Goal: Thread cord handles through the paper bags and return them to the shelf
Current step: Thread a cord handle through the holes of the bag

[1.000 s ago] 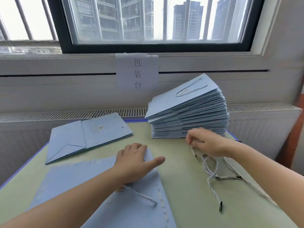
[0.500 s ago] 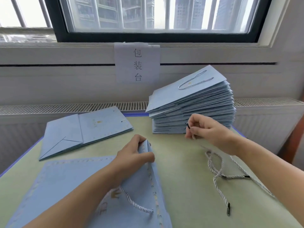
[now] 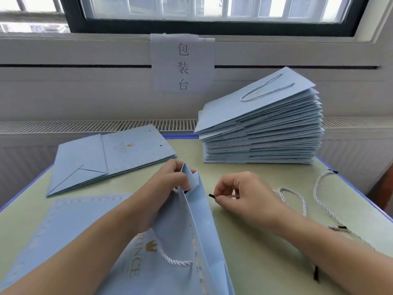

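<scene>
1. Pale blue paper bag [image 3: 174, 241] lying flat on the green table [image 3: 255, 262], nearest the camera, its top edge lifting off the surface; gold lettering showing on its face.
2. Left hand [image 3: 168, 184] gripping that raised top edge, fingers curling round the paper and spreading the mouth of the bag open.
3. White twisted cord handle [image 3: 170, 257] already hanging in a loop across the near face of the bag, below the left wrist.
4. Right hand [image 3: 240, 194] hovering just beside the bag's open edge, thumb and forefinger pinching a loose cord [image 3: 291, 191] close behind its black tip [image 3: 211, 196]; tip pointing toward the bag, not touching it.
5. Rest of that cord trailing back over the table behind the right wrist; exact path under the forearm not showing.
6. Second loose cord [image 3: 323, 201] lying to the right, near the table edge, running toward the right forearm.
7. Tall stack of blue bags [image 3: 261, 135] sitting at the far right of the table, the top bag tilting up toward the right, with a cord handle resting on it.
8. Short flat pile of bags [image 3: 110, 156] lying at the far left, punched holes showing along one edge, no cord showing on it.
9. White paper sign [image 3: 182, 62] with three printed characters hanging on the wall under the window [image 3: 212, 9], behind the table.
</scene>
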Demonstrator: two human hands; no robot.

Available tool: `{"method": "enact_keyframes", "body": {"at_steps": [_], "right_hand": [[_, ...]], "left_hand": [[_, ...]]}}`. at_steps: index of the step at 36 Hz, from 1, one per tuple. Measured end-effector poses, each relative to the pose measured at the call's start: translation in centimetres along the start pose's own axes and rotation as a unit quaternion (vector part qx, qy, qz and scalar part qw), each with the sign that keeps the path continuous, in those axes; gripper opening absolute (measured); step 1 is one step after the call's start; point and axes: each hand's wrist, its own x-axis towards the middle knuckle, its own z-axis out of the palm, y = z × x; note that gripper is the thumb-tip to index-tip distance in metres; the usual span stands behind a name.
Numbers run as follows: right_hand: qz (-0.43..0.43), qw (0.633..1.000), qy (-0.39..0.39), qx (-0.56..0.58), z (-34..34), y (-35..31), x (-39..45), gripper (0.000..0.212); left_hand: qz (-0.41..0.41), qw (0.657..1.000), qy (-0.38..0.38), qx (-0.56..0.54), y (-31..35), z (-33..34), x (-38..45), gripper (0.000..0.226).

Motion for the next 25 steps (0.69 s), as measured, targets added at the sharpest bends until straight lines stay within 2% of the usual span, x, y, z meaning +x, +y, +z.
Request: {"method": "enact_keyframes", "body": {"at_steps": [3, 7, 9, 12, 14, 18, 21, 25], "right_hand": [[-0.033, 0.998, -0.003, -0.051, 0.6, -0.6, -0.2, 0.013], [-0.056, 0.998, 0.003, -0.033, 1.6, -1.5, 0.1, 0.015], [-0.056, 0.998, -0.001, -0.006, 2.0, -1.7, 0.2, 0.019], [-0.044, 0.998, 0.001, 0.044, 2.3, -1.4, 0.4, 0.018], [-0.034, 0.996, 0.001, 0.083, 2.3, -1.4, 0.5, 0.014], [-0.010, 0.984, -0.022, 0.175, 2.0, -1.8, 0.5, 0.028], [0.000, 0.977, -0.033, 0.212, 2.1, -2.1, 0.9, 0.022], [-0.001, 0.962, -0.036, 0.272, 2.3, -2.6, 0.7, 0.025]], "left_hand": [[-0.002, 1.000, -0.002, -0.012, 0.0, -0.2, 0.3, 0.047], [0.011, 1.000, -0.011, -0.022, -0.4, -0.3, 0.1, 0.044], [0.013, 1.000, -0.019, -0.018, -0.5, -0.4, 0.2, 0.043], [0.011, 1.000, -0.023, 0.003, -0.4, -0.5, 0.4, 0.053], [0.010, 1.000, -0.029, -0.002, -0.3, -0.4, 0.1, 0.047], [0.013, 0.998, -0.051, -0.029, -0.1, -0.4, -0.7, 0.041], [0.015, 0.999, -0.048, -0.020, 0.0, -0.4, -0.7, 0.037], [0.007, 0.999, -0.037, -0.030, -0.1, -0.4, -0.4, 0.044]]}}
